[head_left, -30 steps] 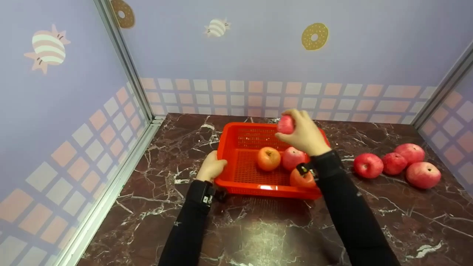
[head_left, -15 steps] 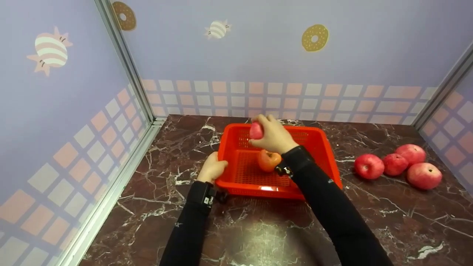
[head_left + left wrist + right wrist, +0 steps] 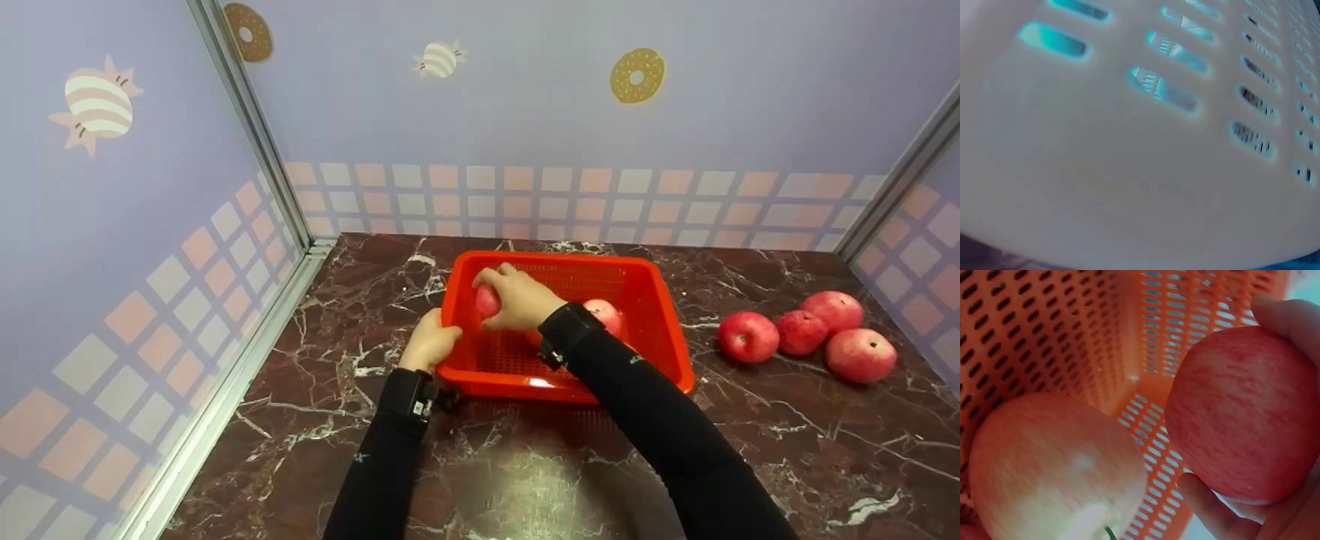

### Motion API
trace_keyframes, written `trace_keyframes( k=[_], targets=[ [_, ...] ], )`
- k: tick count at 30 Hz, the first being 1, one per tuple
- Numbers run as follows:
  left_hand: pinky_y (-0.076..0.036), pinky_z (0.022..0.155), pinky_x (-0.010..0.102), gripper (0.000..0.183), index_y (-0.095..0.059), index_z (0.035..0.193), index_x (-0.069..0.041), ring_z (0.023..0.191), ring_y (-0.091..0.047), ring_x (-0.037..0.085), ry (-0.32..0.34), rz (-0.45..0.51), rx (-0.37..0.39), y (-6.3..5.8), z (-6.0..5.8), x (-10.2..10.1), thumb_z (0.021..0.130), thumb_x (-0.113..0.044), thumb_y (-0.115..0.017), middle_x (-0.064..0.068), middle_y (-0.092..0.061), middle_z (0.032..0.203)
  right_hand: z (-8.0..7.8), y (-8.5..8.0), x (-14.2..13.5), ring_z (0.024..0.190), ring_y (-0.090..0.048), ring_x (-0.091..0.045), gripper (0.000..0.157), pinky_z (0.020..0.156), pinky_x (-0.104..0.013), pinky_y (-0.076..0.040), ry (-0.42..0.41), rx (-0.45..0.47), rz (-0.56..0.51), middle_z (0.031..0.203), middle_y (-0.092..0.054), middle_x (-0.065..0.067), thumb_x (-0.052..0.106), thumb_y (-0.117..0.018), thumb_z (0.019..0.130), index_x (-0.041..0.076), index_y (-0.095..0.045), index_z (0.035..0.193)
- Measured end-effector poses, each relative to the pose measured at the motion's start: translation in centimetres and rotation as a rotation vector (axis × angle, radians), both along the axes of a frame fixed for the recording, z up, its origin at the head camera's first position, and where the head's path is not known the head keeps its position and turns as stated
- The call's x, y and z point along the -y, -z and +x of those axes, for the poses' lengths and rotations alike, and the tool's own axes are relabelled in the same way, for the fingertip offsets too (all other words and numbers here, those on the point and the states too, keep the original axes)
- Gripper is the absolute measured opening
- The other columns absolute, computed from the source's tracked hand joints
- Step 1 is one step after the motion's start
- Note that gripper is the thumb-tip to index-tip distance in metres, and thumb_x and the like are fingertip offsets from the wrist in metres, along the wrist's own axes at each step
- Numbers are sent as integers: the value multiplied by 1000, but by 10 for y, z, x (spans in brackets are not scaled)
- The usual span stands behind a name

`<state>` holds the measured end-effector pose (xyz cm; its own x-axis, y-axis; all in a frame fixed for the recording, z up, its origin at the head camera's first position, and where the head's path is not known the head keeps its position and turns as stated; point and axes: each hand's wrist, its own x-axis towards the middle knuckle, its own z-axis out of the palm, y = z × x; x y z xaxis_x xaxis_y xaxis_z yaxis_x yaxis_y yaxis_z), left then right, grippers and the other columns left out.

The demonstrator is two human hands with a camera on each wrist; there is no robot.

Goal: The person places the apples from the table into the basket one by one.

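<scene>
An orange-red plastic basket (image 3: 679, 337) with slotted walls sits on the counter. My left hand (image 3: 430, 341) grips its left rim, thumb over the edge. The slotted basket wall (image 3: 1100, 174) fills the left wrist view in washed-out colours. Low inside the basket's left part, my right hand (image 3: 523, 301) holds a red apple (image 3: 487, 301), fingers and thumb curled around it. In the right wrist view this apple (image 3: 1235, 413) is above the slotted floor, beside a paler yellow-red apple (image 3: 1055, 461) with a stem. Another apple (image 3: 602, 315) shows behind my right wrist; my forearm hides more of the basket.
To the right of the basket, several red apples (image 3: 801, 332) lie grouped on the dark marbled counter (image 3: 300, 450). A patterned panel (image 3: 525, 112) closes off the back, with side panels (image 3: 112, 247) at left and right.
My right hand has carried the red apple from over the basket's back right leftward and down into its left part. My left hand has stayed on the rim.
</scene>
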<state>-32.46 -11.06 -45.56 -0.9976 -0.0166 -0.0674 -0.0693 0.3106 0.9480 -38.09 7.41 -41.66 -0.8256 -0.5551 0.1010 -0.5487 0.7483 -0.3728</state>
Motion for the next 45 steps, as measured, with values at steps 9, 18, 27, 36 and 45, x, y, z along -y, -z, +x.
trace_keyframes(
  k=[9, 18, 27, 36, 45],
  targets=[
    [-58, 93, 51, 42, -57, 126, 11, 111, -66, 45, 17, 8, 7, -2, -1, -2, 85, 5, -51, 31, -64, 122, 2, 14, 7, 118, -58, -41, 74, 100, -53, -53, -46, 45, 151, 132, -53, -17, 29, -93, 72, 19, -54, 135],
    [-59, 86, 44, 42, -58, 126, 10, 107, -68, 40, 10, 11, 8, 1, 1, -1, 85, 5, -51, 31, -65, 123, 3, 19, 6, 123, -57, -43, 76, 101, -56, -52, -34, 135, 162, 136, -53, -19, 27, -92, 73, 19, -52, 138],
    [-58, 81, 39, 42, -58, 125, 11, 99, -68, 34, 16, 15, 1, 1, 1, -1, 84, 5, -50, 31, -65, 120, 1, 22, 4, 125, -57, -40, 80, 103, -58, -50, -29, 174, 170, 137, -56, -16, 24, -94, 71, 19, -53, 139],
    [-55, 80, 37, 40, -58, 124, 11, 97, -65, 31, 10, -10, 1, 1, 0, -1, 85, 4, -51, 25, -66, 114, -3, 24, 3, 130, -56, -36, 86, 104, -58, -49, -24, 193, 165, 142, -56, -16, 26, -93, 71, 20, -51, 145],
    [-58, 82, 40, 40, -56, 123, 11, 100, -67, 35, 10, 10, 3, 2, 0, -2, 84, 5, -50, 31, -64, 119, -1, 21, 2, 128, -57, -40, 84, 105, -62, -48, -34, 172, 144, 141, -57, -16, 32, -91, 74, 20, -51, 146]
  ],
)
